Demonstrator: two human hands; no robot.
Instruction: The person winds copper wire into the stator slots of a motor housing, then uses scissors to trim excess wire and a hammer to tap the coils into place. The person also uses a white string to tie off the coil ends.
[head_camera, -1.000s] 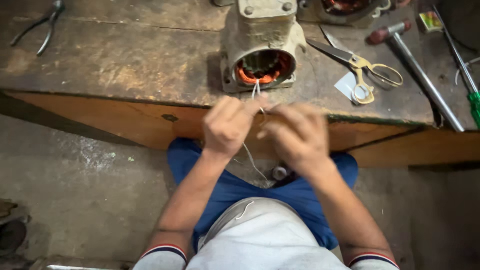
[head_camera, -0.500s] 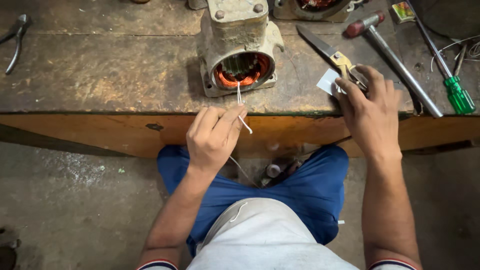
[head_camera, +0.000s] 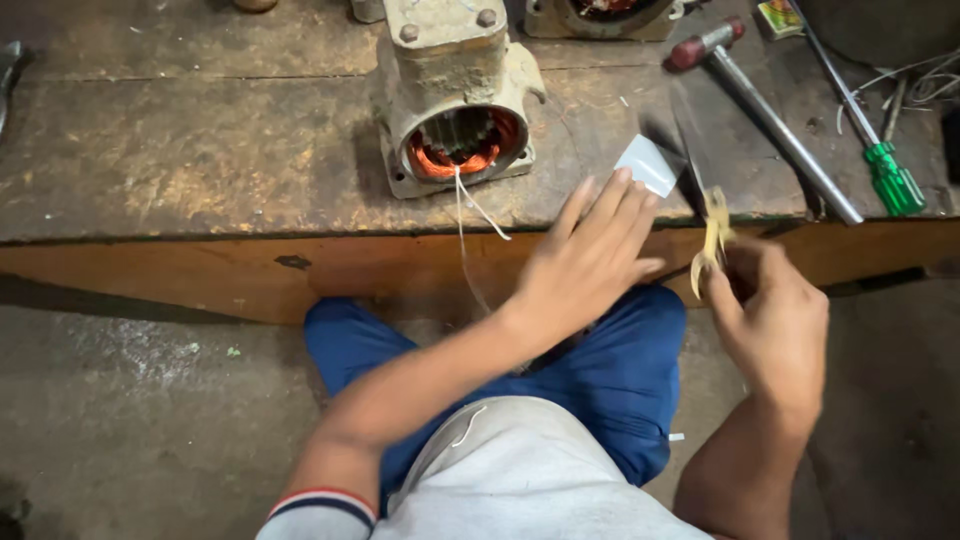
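Right hand (head_camera: 770, 320) closed round yellow-handled scissors (head_camera: 712, 235), blades pointing to 12 o'clock | left hand (head_camera: 590, 260) spread flat, fingertips touching white card (head_camera: 650, 163) at bench edge | thread (head_camera: 465, 215) hangs uncut from motor housing (head_camera: 455, 100) at 11 o'clock; trimming seemingly left.

Your right hand (head_camera: 770, 325) is motion-blurred; its grip on the yellow-handled scissors (head_camera: 712, 235) smears, and the blades read only as a dark streak over the worn wooden workbench (head_camera: 200, 160). Your left hand (head_camera: 590, 262) blurs at the fingertips and covers one corner of the small white card (head_camera: 648, 165). The thin white string (head_camera: 465, 230) fades out below the bench edge. The top edge crops the beige motor housing (head_camera: 455, 95) and a second housing (head_camera: 600, 15). The green-handled screwdriver (head_camera: 890, 175) loses its tip there.
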